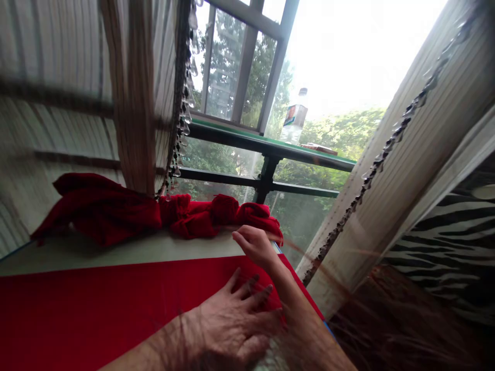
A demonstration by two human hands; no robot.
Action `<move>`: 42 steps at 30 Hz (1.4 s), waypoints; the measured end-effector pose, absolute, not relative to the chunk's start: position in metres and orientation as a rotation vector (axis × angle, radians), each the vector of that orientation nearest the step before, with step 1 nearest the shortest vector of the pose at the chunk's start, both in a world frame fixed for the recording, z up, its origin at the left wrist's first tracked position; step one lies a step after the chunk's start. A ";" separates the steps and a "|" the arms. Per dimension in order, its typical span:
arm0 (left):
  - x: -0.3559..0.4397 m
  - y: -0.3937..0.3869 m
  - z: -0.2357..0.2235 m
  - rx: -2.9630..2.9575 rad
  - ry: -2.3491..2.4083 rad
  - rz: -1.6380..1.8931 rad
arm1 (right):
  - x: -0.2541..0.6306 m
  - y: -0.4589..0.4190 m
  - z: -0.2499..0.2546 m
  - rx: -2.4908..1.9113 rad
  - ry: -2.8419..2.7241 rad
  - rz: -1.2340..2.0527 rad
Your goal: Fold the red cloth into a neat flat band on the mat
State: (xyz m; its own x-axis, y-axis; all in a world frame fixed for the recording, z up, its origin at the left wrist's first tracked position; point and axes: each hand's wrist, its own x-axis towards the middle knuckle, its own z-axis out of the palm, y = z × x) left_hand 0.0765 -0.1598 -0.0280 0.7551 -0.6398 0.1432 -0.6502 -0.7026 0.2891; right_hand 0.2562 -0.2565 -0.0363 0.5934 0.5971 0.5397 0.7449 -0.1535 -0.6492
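Observation:
Spread fingers of my left hand (240,319) lie palm down on a flat piece of red fabric (116,299), close to its right end. My right hand (253,245) is farther away, over the pale tabletop (147,252) at the far right corner. Its fingers look curled together; whether something is in them is hidden. My right forearm passes close to the left fingertips. Just behind the right hand lies a crumpled red cloth (220,214) along the table's far edge. A second bunched part of red cloth (112,211) sits to the left.
Beyond the table is a window with a dark metal railing (266,175). A plastic bottle (294,121) stands on the sill, a flat brown object (319,149) beside it. Beaded curtains (135,103) hang left and right. Zebra-striped fabric (444,232) is at right.

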 end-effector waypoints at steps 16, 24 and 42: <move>0.088 -0.160 -0.032 2.701 -0.899 -0.004 | 0.265 -0.261 -0.038 -1.810 -1.004 -0.184; 0.097 -0.145 -0.037 2.705 -0.697 0.199 | 0.266 -0.262 -0.039 -1.816 -0.992 -0.181; 0.103 -0.132 -0.065 2.724 -0.596 0.237 | 0.259 -0.253 -0.047 -1.870 -1.048 -0.122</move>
